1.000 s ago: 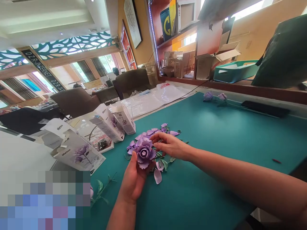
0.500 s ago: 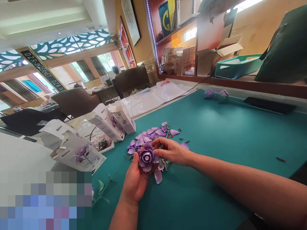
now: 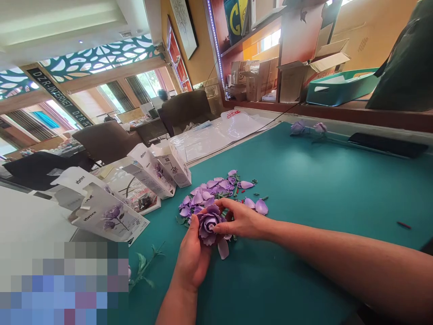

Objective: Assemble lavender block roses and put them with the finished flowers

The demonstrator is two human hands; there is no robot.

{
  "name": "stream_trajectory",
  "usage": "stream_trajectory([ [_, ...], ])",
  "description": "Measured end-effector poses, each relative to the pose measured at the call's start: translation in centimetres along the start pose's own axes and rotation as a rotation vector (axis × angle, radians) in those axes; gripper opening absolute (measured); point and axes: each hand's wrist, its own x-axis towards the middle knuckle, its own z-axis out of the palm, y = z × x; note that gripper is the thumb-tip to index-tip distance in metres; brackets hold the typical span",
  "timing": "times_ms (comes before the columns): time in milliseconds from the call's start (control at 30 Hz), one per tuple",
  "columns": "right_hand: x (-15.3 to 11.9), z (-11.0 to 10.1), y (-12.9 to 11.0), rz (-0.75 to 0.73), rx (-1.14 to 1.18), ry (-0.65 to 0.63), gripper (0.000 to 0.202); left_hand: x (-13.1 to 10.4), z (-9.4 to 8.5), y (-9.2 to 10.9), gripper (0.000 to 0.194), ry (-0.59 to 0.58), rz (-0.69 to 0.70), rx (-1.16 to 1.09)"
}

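A purple toy rose [image 3: 206,228] with layered, wavy petals and a paler centre is held up above the mat, its face toward me. My left hand [image 3: 193,257] grips it from the left and below, thumb along the outer petals. My right hand [image 3: 241,220] is closed on its right side, the thumb tip at the rose's centre and the fingers on the far upper edge. Behind the rose lies a heap of loose purple petals [image 3: 203,195], partly hidden by my hands. One pale petal [image 3: 223,249] lies just below the rose, and another petal [image 3: 261,206] lies beyond my right wrist.
Several white printed boxes [image 3: 111,219] stand at the left of the green mat [image 3: 304,189]. A green leafy stem [image 3: 144,268] lies near the left front. Two finished-looking roses [image 3: 298,128] and a black case [image 3: 387,144] are at the back. A thin dark red stick [image 3: 404,225] lies right.
My right thumb has moved from the rose's outer petals to its centre. The rose has tilted slightly. Petals beside my right wrist show more fully, and the view has shifted a little.
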Motion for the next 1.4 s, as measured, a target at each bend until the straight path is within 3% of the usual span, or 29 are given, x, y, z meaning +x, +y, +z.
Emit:
stream_trajectory([
  [167, 0.1, 0.0, -0.1, 0.015, 0.069, -0.016, 0.041, 0.1, 0.0, 0.1, 0.035, 0.014, -0.009, -0.037],
  [367, 0.4, -0.9, -0.8, 0.062, 0.131, 0.055, 0.033, 0.0, -0.2, 0.7, 0.036, 0.004, -0.033, -0.041],
  [567, 0.2, -1.5, -1.4, -0.032, 0.06, 0.134, 0.03, -0.1, -0.4, 1.1, 0.037, -0.018, -0.01, -0.054],
  [900, -0.2, -1.0, -1.4, -0.017, 0.034, 0.104, 0.03, -0.3, -0.6, 1.4, 0.035, -0.029, 0.05, -0.081],
  [1133, 0.0, -0.7, -0.6, -0.078, 0.036, 0.076, 0.037, -0.6, -0.3, 1.4, 0.032, -0.038, 0.02, -0.079],
  [1233, 0.0, -0.7, -0.7, -0.1, 0.007, 0.119, 0.025, -0.7, -0.3, 1.3, 0.033, -0.075, -0.003, -0.054],
  [1400, 0.3, -1.0, -1.0, -0.081, 0.158, 0.157, 0.017, -0.6, -0.6, 1.2, 0.043, -0.223, -0.063, -0.054],
])
